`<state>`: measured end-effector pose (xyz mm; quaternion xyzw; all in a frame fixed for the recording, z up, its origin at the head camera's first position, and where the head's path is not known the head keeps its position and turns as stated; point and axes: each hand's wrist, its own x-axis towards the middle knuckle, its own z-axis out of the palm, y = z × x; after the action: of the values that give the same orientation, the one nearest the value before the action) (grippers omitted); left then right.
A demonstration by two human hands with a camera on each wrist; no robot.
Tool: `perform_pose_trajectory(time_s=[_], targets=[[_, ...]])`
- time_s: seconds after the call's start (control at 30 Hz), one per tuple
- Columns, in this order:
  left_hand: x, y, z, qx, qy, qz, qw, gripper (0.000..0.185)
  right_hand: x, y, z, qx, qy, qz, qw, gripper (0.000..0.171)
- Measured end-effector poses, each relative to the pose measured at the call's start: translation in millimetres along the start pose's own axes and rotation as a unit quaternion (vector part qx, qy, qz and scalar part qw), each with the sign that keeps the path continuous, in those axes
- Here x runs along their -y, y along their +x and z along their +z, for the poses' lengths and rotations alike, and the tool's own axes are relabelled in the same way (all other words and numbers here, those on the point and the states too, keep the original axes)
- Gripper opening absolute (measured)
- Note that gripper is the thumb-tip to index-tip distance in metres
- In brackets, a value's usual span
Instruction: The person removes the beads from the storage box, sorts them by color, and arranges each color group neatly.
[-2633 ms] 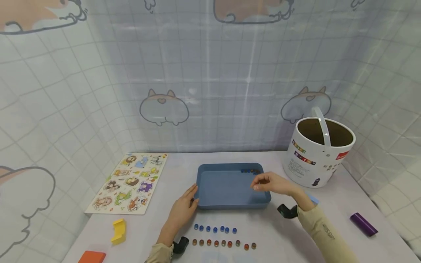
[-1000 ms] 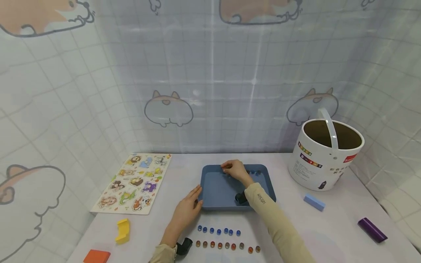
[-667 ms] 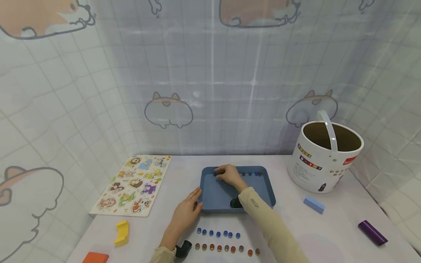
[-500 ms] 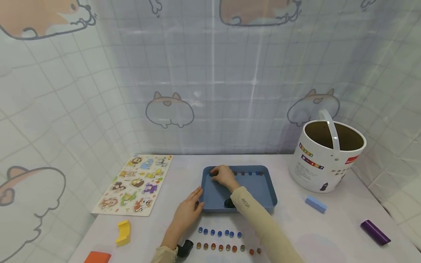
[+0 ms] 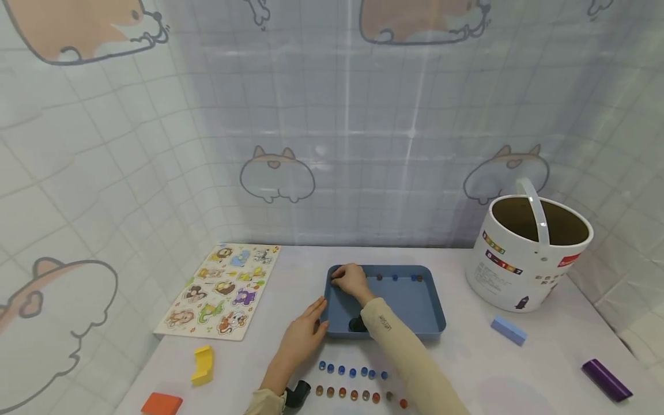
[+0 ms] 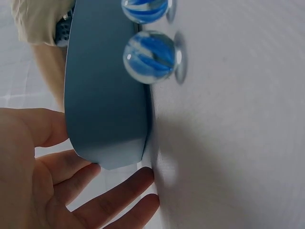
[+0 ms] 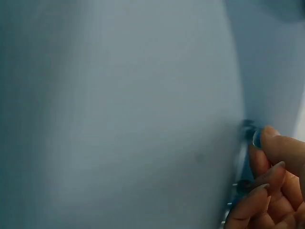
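My right hand (image 5: 353, 279) is inside the blue tray (image 5: 410, 305), at its back left corner. In the right wrist view it pinches a blue glass marble (image 7: 257, 138) between thumb and finger, beside the tray wall. Other dark marbles (image 7: 244, 186) lie under its fingers. Along the tray's back wall, blue and brown marbles (image 5: 395, 278) sit spaced apart. My left hand (image 5: 301, 340) touches the tray's left front side with extended fingers, the thumb against its wall. In front of the tray lie a row of blue marbles (image 5: 353, 373) and a row of brown and red marbles (image 5: 354, 395).
To the left are an animal puzzle board (image 5: 223, 294), a yellow block (image 5: 203, 366) and a red-orange block (image 5: 162, 404). A white bucket (image 5: 519, 271) with a handle stands at the back right, near a light blue block (image 5: 509, 331) and a purple block (image 5: 607, 380).
My right hand has moved from the tray's right side to its back left corner. Marbles formerly bunched at the back right now lie spread along the back wall. My left hand stays at the tray.
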<state>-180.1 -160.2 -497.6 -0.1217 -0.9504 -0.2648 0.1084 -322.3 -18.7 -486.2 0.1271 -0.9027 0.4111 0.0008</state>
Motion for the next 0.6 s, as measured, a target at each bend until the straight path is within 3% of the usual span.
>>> perform_pose_trajectory(time_s=[0.1, 0.2, 0.4, 0.6], targets=[[-0.6, -0.1, 0.4, 0.002, 0.002, 0.002, 1.0000, 0.051, 0.4, -2.6, -11.8, 0.033, 0.058, 0.010, 0.998, 0.014], [0.0, -0.6, 1.2, -0.004, 0.005, -0.002, 1.0000, 0.051, 1.5, -5.1, -26.9, 0.068, 0.127, 0.030, 0.989, 0.019], [0.0, -0.3, 2.7, -0.005, 0.002, -0.005, 1.0000, 0.051, -4.8, -12.0, -63.0, 0.133, 0.246, 0.054, 0.959, 0.032], [-0.5, -1.1, 2.8, -0.006, 0.004, -0.011, 0.9999, 0.050, -12.7, -29.1, -99.7, 0.178, 0.328, 0.033, 0.927, 0.043]])
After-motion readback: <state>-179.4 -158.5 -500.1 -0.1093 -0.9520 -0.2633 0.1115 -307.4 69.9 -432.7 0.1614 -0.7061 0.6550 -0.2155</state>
